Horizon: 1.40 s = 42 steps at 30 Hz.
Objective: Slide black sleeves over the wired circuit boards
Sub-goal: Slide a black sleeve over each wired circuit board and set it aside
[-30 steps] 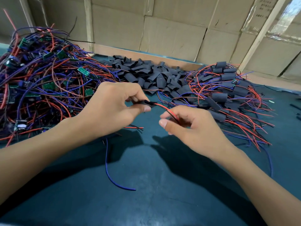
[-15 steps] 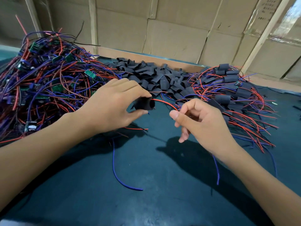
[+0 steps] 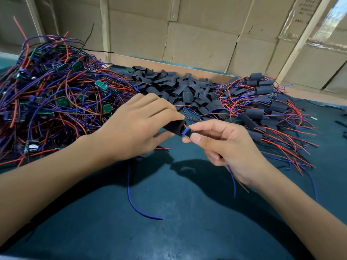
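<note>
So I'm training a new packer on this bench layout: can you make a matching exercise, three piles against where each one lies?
Things:
1. bare wired boards
2. loose black sleeves
3. sleeved boards

Places:
A. far middle of the table
B. right side
C. left side

Pairs: 1-C, 2-A, 3-B
</note>
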Available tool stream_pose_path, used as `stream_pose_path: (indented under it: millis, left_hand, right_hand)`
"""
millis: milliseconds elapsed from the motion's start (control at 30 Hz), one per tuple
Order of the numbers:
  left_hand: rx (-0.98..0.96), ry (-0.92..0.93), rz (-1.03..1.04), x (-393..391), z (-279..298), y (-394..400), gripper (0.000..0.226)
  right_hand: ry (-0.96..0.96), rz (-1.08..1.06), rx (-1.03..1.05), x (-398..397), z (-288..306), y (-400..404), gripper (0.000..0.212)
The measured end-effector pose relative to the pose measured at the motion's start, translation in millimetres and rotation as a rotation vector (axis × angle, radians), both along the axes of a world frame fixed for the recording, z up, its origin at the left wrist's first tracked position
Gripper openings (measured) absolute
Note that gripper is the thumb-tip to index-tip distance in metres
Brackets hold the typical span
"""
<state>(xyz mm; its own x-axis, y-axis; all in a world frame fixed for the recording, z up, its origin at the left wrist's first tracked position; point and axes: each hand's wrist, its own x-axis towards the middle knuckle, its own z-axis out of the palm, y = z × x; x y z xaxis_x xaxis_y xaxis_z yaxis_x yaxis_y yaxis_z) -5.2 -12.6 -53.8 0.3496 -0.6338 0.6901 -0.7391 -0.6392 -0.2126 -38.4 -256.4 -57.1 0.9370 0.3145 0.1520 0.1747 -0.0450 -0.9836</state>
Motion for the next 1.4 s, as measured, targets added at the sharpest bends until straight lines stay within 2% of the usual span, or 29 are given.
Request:
stream_pose_path:
  millis: [167,533,800,867,1033,1133,1267,1333,1400]
  left_hand:
    - [-0.019,0.012,-0.089,-7,0,-8,0.027]
    - [-0.036,0.050,-0.104,-6,2,-5,0.034]
    - [0.025,-0.063,-0.129,-15,-3,-16,0.028]
    - [0.011,-0.055,-0.117,-14,-4,-16,0.030]
    - [-0.028,0.001,-0.157,-14,-2,-18,0.035]
    - [-0.020,0.002,-0.142,-15,-2,-20,0.036]
    - [0.013,-0.009,-0.108,-14,-2,-18,0.041]
    - [0.001,-0.042,0.031,-11,-1,-16,0.046]
    - [-0.034,-0.044,0.229,-2,0,-9,0.050]
  right_hand:
    - [-0.023,-0.068,0.003,-4,5,4,0.018]
    - [-0.091,-0.131,0.001,-4,12,0,0.016]
    - [-0.060,-0.152,-0.062,-2,2,5,0.015]
    - [-0.071,-0.117,-0.085,-3,4,2,0.011]
    - [-0.150,-0.014,-0.163,-4,10,-9,0.021]
    - [-0.221,0.006,-0.173,-5,12,-10,0.014]
    - [-0.363,-0.130,-0.324,-1,8,-7,0.010]
    - [-0.430,-0.239,-0.358,7,8,-18,0.010]
    - [-0.540,-0.461,-0.425,18,13,-41,0.017]
